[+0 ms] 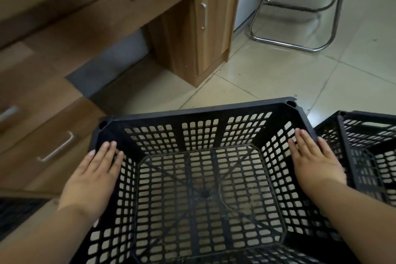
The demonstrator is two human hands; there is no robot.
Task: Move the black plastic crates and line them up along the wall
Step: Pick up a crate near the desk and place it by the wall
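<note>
A black plastic crate (199,118) with lattice walls and floor fills the lower middle of the head view, open side up and empty. My left hand (94,173) lies over its left rim, fingers pointing forward, thumb hidden. My right hand (315,161) lies over its right rim the same way. Both hands grip the crate by its sides. A second black crate (368,148) stands just to the right, touching or nearly touching the first. A dark lattice patch (19,210) at the lower left edge looks like part of another crate.
A wooden desk (212,28) with drawers, metal handles and a knee opening stands ahead and to the left. A chair with a chrome tube base (293,43) stands at the back right. Pale floor tiles (300,79) lie between desk, chair and crates.
</note>
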